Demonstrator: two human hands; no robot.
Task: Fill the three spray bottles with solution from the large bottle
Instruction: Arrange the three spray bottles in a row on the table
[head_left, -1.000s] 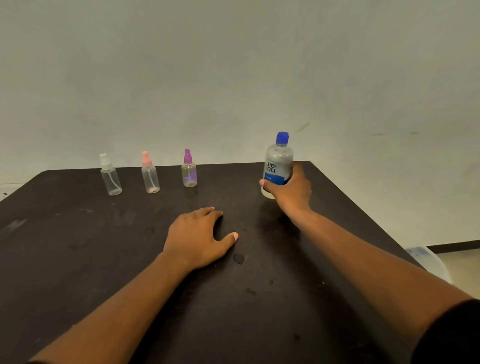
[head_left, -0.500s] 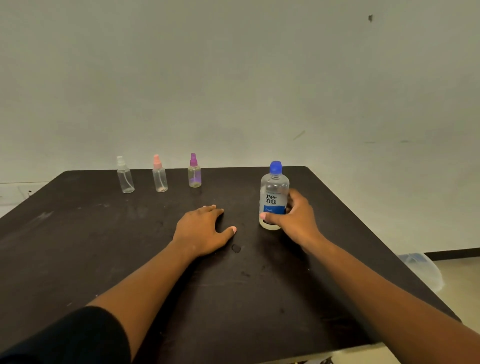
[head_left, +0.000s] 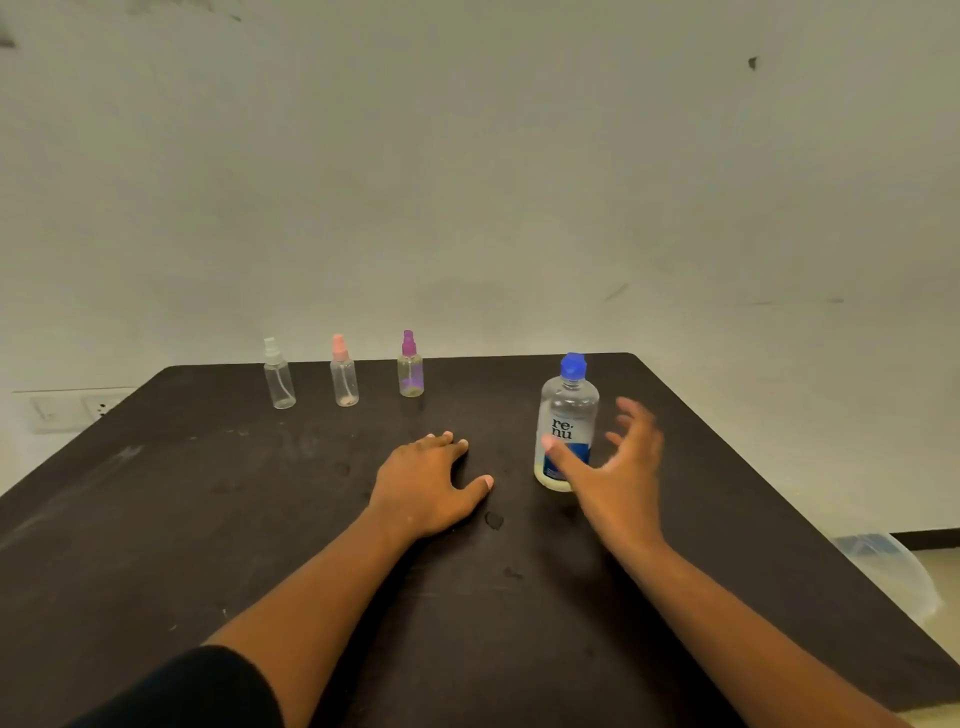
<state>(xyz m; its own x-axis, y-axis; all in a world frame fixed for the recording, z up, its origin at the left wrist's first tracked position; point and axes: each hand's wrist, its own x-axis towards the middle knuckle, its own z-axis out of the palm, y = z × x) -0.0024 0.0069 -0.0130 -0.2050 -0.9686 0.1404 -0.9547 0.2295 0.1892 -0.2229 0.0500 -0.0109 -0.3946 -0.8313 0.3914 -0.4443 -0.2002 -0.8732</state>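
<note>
The large clear bottle (head_left: 566, 415) with a blue cap and a blue-and-white label stands upright on the dark table (head_left: 208, 519), right of centre. My right hand (head_left: 618, 467) hovers just to its right, fingers spread and blurred, thumb in front of the label, holding nothing. My left hand (head_left: 426, 483) lies flat on the table left of the bottle. Three small spray bottles stand in a row at the far edge: white-capped (head_left: 279, 375), pink-capped (head_left: 343, 372) and purple-capped (head_left: 410, 366).
A pale wall rises behind the table, with switch plates (head_left: 78, 410) at the left. A clear plastic tub (head_left: 888, 571) sits on the floor beyond the table's right edge. A small dark spot (head_left: 493, 519) marks the table near my left thumb.
My right hand drew the large bottle nearer, set it down and let go, its fingers now spread. My left hand has stayed flat on the table.
</note>
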